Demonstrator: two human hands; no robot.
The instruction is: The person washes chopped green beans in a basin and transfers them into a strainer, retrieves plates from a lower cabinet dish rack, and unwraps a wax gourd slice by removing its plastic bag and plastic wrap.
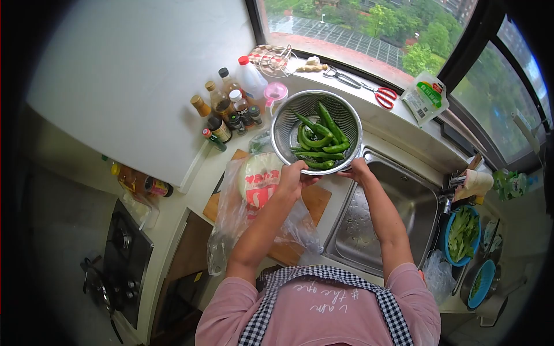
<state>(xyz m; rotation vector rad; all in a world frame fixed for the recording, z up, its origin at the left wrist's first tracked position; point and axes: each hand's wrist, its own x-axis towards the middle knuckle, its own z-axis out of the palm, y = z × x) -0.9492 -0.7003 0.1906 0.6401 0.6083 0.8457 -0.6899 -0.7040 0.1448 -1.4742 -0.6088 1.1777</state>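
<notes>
A round metal colander [281, 124] holds several long green peppers [329, 124]. My left hand [295, 179] grips its near rim on the left, and my right hand [356, 170] grips the rim on the right. Both hands have their fingers partly under the colander. Below my left hand, a clear plastic bag with red print [262, 187] wraps a pale round vegetable on a wooden cutting board [316, 205]. The steel sink [378, 225] lies beneath my right forearm.
Several bottles [222, 104] and a pink funnel [276, 92] stand at the back left. Red-handled scissors [385, 98] and a green-white packet [426, 99] rest on the sill. A blue basket of leafy greens [463, 233] sits right of the sink; a stove [124, 254] is at left.
</notes>
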